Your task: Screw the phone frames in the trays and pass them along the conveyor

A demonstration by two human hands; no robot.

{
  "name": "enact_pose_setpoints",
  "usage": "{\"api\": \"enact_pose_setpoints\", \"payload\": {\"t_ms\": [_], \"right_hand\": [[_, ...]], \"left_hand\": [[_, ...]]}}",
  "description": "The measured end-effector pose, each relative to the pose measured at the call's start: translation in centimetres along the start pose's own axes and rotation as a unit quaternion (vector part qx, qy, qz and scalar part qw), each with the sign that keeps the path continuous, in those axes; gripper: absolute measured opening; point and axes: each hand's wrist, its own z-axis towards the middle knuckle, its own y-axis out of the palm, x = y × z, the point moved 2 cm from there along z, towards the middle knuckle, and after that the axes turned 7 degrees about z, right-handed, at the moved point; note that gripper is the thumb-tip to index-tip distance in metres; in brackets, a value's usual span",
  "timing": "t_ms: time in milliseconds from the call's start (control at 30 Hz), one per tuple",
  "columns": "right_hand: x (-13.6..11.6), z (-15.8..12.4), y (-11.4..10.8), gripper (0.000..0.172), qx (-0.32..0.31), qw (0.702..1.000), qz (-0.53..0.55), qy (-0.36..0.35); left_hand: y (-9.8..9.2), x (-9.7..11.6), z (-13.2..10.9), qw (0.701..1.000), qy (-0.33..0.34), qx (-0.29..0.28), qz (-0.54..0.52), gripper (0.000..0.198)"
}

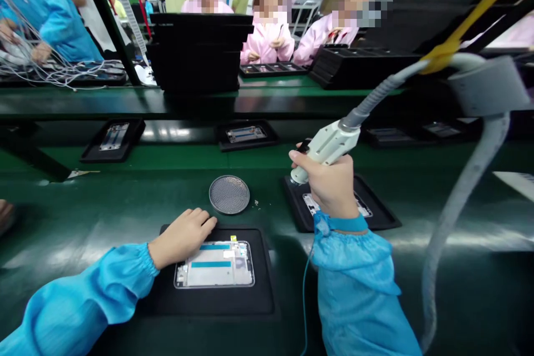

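My right hand is wrapped round a white electric screwdriver whose grey hose rises to the upper right. It hovers over a black tray with a phone frame in it. My left hand rests with curled fingers on the top left corner of a nearer black tray, touching the edge of a silver phone frame with blue strips. A round metal mesh dish lies just beyond the left hand.
A green conveyor belt carries more black trays with frames. Stacks of black trays stand on the far shelf. People in pink and blue coats work across the line. A grey hose hangs at right.
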Motion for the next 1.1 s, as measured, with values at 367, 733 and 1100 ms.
{"api": "enact_pose_setpoints", "payload": {"t_ms": [367, 733, 1100], "right_hand": [[0.9, 1.0, -1.9, 0.035, 0.058, 0.997, -0.021, 0.039], [2.0, 2.0, -2.6, 0.048, 0.064, 0.994, -0.067, 0.063], [1.6, 2.2, -1.6, 0.044, -0.002, 0.996, -0.085, 0.023]], "left_hand": [[-1.1, -6.8, -5.2, 0.987, -0.118, 0.019, -0.106, 0.029], [-2.6, -25.2, 4.9, 0.897, -0.441, 0.04, -0.012, 0.034], [1.4, -17.6, 14.7, 0.96, -0.272, 0.042, 0.047, 0.033]]}}
